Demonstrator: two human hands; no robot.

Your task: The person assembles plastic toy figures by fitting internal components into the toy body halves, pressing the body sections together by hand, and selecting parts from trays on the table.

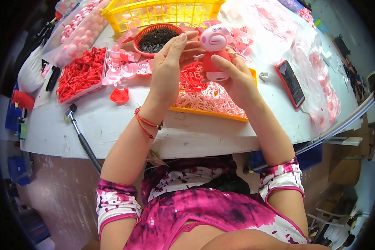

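A pink pig toy figure [215, 46] with a red dress is held upright over the table. My right hand [233, 77] grips its body from the right and below. My left hand [167, 66] is raised beside it on the left, fingers stretched up and touching the toy's arm near the head. Under both hands lies an orange tray [208, 111] filled with small red and pale pink plastic parts. A red string bracelet circles my left wrist.
A red round basket [156, 38] of dark small parts stands behind my left hand, a yellow basket [162, 12] beyond it. Red parts in a clear tray [81, 75] lie left. A phone [291, 83] lies right. A tool on a cable [73, 114] rests at the table's front-left edge.
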